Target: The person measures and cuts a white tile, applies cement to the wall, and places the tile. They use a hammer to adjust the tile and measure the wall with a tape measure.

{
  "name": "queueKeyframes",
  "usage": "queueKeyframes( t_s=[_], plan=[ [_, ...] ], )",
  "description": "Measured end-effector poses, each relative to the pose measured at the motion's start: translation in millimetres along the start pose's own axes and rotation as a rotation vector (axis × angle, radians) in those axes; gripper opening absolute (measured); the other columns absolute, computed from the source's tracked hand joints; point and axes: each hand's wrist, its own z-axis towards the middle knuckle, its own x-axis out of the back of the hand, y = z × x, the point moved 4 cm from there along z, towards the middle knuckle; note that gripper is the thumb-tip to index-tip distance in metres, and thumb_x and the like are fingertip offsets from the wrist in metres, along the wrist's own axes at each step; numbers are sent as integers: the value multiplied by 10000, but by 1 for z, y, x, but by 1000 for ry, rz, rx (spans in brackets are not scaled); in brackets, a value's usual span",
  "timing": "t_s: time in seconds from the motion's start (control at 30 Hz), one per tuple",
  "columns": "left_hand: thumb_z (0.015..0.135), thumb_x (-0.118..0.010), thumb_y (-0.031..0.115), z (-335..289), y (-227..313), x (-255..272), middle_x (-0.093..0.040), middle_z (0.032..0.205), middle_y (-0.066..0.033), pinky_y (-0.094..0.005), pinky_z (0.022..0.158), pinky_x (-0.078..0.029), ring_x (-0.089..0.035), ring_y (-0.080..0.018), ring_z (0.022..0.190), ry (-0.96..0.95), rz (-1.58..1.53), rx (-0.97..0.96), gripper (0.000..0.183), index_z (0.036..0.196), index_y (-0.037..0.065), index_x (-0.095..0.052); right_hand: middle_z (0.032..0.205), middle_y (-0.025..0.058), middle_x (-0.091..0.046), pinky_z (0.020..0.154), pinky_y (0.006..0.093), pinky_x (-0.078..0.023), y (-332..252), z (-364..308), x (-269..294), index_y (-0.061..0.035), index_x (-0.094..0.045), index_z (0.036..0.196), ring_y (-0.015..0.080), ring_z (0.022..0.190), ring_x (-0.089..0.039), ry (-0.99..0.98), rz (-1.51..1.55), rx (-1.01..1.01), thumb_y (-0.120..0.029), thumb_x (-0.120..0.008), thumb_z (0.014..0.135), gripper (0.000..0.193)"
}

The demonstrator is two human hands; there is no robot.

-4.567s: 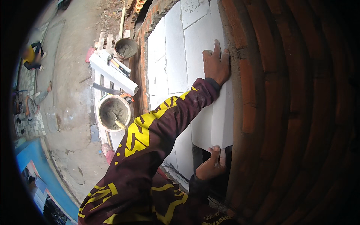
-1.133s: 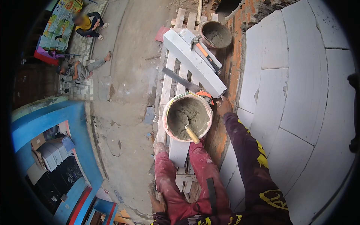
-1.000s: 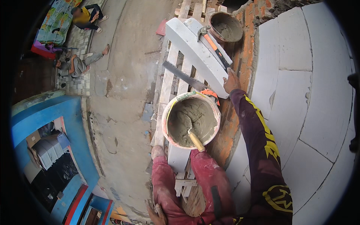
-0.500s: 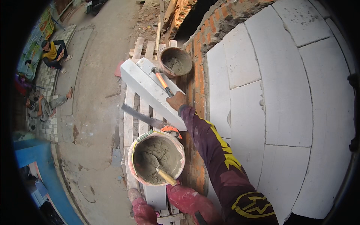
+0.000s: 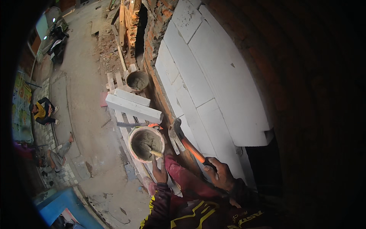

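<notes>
In the head view, the right hand (image 5: 221, 176) is holding the hammer (image 5: 192, 150), fingers wrapped round its handle, between the mortar bucket (image 5: 131, 147) and white block wall (image 5: 228, 95); the left hand (image 5: 161, 174) is resting at the trowel (image 5: 156, 154) in that bucket, finger closure unclear; a stray swing could be chipping that wall, a slack hold dropping the trowel

The sleeves (image 5: 164, 202), apparently dark maroon, carry yellow markings (image 5: 151, 206).

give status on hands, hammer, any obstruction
Right hand gripping claw hammer. Left hand at trowel handle by mortar bucket. Handsaw beyond it, apart from both hands.
</notes>
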Motion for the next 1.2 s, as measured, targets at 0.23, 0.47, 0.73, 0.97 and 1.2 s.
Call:
queueKeyframes(
  t_s=[0.23,0.47,0.73,0.97,1.2],
  plan=[
    [1015,-625,417,109,254,-194,-527,1474,-273,-439,1071,-484,-550,-420,1336,-470,-82,-709,690,1543,37,-395,1128,261,-700,895,415,-564,-13,-100,121,22,-624,1297,369,1069,-711,414,-468,-76,-111,-712,936,394],
    [981,-595,575,120,374,-281,-115,1655,-342,-528,1253,-179,-97,-516,1539,-642,116,-875,981,1623,0,-128,1211,224,-697,905,372,-562,-21,-120,146,-1,-621,1340,315,1038,-721,262,-554,10,-72,-711,922,433],
    [943,-644,591,115,363,-304,-5,1669,-338,-575,1246,-135,-13,-534,1540,-641,11,-791,1080,1635,16,-45,960,198,-690,682,378,-547,2,-124,152,15,-643,1321,289,766,-677,492,-573,53,-64,-773,833,512],
    [979,-603,562,117,361,-303,18,1683,-307,-623,1228,-128,19,-520,1547,-638,32,-769,1011,1645,50,-39,1096,210,-706,788,362,-563,18,-131,158,38,-619,1338,279,918,-701,524,-512,-43,-37,-735,866,492],
    [1054,-408,575,118,364,-310,0,1707,-240,-707,1188,-99,43,-476,1562,-561,104,-738,875,1645,50,-35,1202,228,-709,911,355,-550,18,-125,158,70,-640,1283,292,1070,-712,455,-502,-82,-52,-699,913,393]
  ],
)
